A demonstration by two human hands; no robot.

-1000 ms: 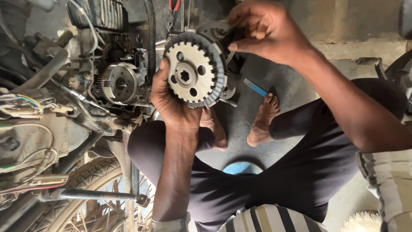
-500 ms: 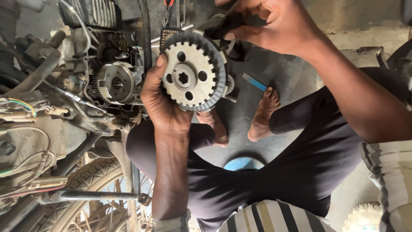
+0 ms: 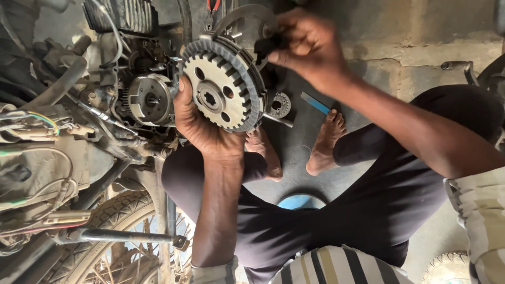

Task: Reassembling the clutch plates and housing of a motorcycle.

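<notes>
The left hand (image 3: 202, 123) grips a round, slotted clutch basket (image 3: 225, 84) from below and behind, the palm cupped against its rim and the thumb lying up along its left edge, so the hand is closed about the part and bears its weight. The basket is held up in the air, its pale face turned toward the camera, with round holes about a splined centre hub and dark plates showing around the toothed edge. The right hand (image 3: 307, 47) comes in from the upper right with its fingers pinched together on a small dark piece (image 3: 265, 44) at the basket's upper right rim; what that piece is cannot be told. Just left of the basket, the motorcycle engine (image 3: 150, 97) stands open, with a round metal hub and a gear exposed in the case. Wires and cables (image 3: 39, 121) run across the frame further left. A spoked front wheel (image 3: 123, 226) with a knobbed tyre lies at the lower left. Beyond the basket, on the concrete floor (image 3: 294, 147), lie a small toothed sprocket (image 3: 279, 104) and a blue-handled tool (image 3: 315, 102), near the person's bare feet (image 3: 323, 142).
</notes>
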